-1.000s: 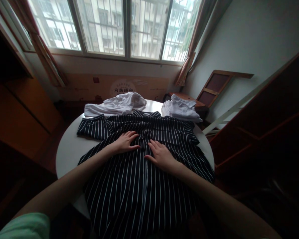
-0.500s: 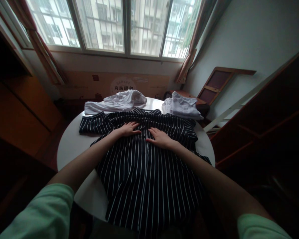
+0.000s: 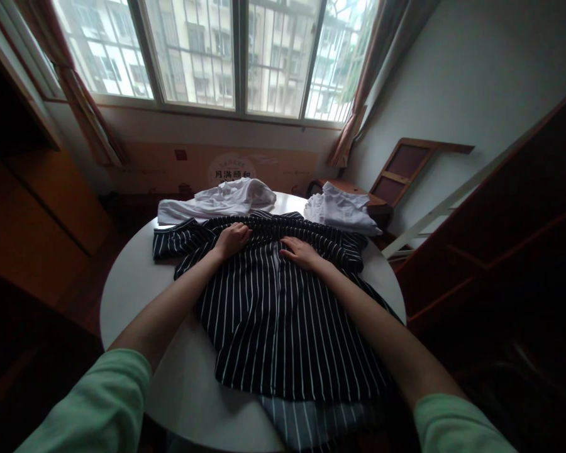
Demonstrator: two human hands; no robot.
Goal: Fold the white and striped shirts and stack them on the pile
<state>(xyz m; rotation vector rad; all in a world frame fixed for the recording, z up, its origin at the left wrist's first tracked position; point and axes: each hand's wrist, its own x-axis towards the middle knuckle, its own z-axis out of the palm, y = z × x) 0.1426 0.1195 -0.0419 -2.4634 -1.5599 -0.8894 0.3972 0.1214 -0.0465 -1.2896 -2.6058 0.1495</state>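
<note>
A black shirt with white stripes [image 3: 283, 327] lies spread over a round white table [image 3: 132, 277], its lower edge hanging past the near rim. Its upper part is bunched into crosswise folds. On those folds, left of the front seam, my left hand [image 3: 233, 241] is closed with its fingers curled into the fabric. Just right of the seam my right hand [image 3: 302, 254] rests on the shirt, fingers stretched out and thumb apart. A greyish inner layer shows below the striped hem.
At the table's far side lie a white garment [image 3: 221, 200] on the left and a folded white garment [image 3: 342, 209] on the right. Behind stand a long printed carton [image 3: 160, 167] and a wooden chair [image 3: 400, 170]. A dark red wooden panel [image 3: 495, 245] is at the right.
My left hand has gone from lying flat to curled in the fabric. The shirt's hem has moved away from me, the top folds are tighter, and a greyish layer now shows.
</note>
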